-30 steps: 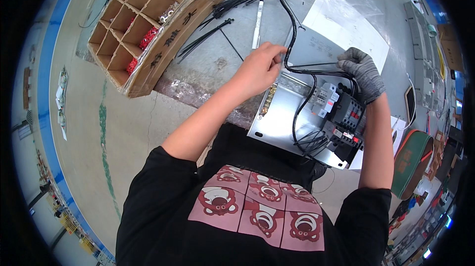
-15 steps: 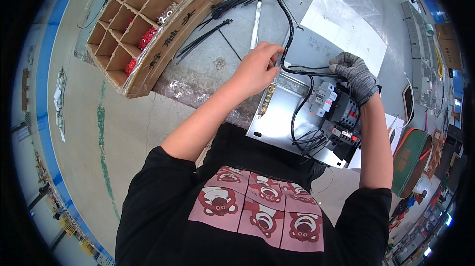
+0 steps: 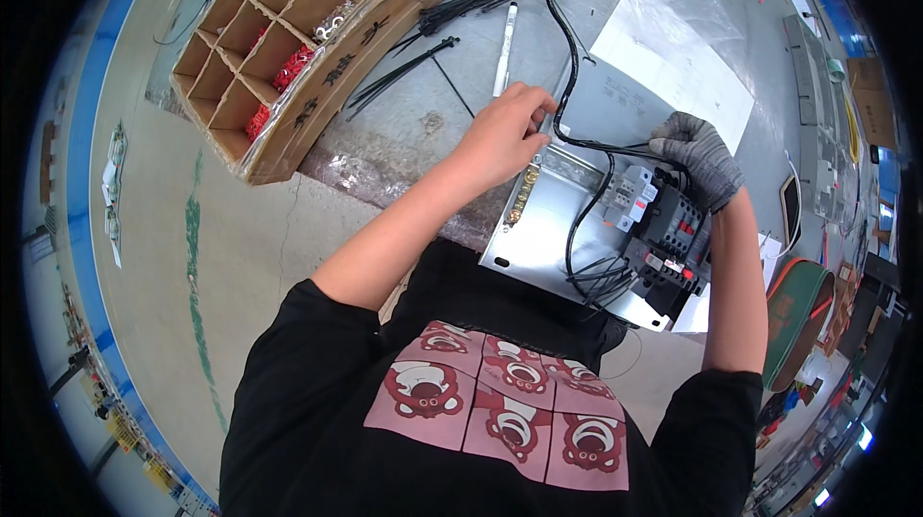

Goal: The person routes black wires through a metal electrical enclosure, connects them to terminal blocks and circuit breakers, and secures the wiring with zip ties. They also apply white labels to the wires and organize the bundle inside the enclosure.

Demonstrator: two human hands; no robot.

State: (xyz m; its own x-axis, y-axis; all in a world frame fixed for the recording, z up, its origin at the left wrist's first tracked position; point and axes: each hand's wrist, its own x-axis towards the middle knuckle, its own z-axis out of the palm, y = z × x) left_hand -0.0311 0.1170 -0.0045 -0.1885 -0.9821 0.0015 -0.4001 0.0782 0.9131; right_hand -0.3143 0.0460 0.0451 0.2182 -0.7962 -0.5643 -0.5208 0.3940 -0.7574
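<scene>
Head view: bare left hand pinches the limp, springy black cable above the stiff metal panel; gloved right hand grips it near the breakers

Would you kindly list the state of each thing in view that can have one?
left hand: bare, fingers pinched on the black cable
right hand: gloved, gripping the black cable above the components
black cable: slack, looped over the plate
metal plate: flat, overhanging the table edge
divided cardboard box: open, some cells holding red parts
cable ties: loose on the table
</scene>
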